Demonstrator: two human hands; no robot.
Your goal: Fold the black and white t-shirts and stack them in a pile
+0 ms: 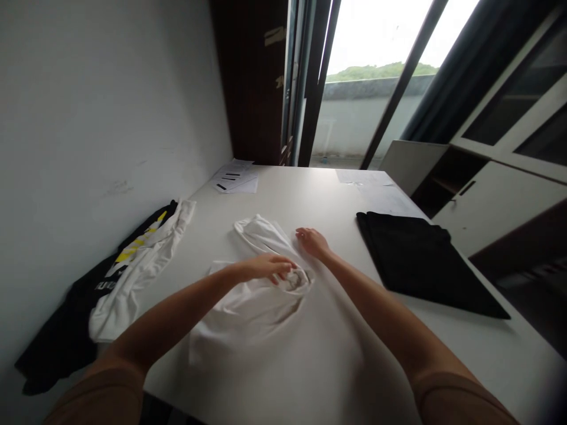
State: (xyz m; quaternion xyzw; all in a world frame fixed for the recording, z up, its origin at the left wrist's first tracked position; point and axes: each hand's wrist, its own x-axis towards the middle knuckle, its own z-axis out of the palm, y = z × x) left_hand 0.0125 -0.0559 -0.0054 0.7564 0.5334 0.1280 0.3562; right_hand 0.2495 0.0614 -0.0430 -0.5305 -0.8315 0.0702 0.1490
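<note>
Nearest us, our forearms reach over a white table (pixel 310 366). The white garment (pixel 248 307) lies rumpled on it in front of us, its lower part loosely spread and a narrower folded part stretching away. Our left hand (pixel 270 267) is over the garment's bunched opening, fingers slightly apart and bent; we cannot tell whether they pinch the cloth. Our right hand (pixel 312 242) is farther out, just beside the garment's right edge, its fingers loosely bent and open.

To the right lies a folded black cloth (pixel 411 257), well apart from the white garment. To the left, a black garment with yellow and white print (pixel 66 324) lies by the wall, with a white cloth (pixel 128 289) along it. Farther off, printed papers (pixel 237 177) lie at the far left corner and pale sheets (pixel 367 186) at the far right. Beyond the table stand a white cabinet (pixel 509 200) and a window (pixel 376 53).
</note>
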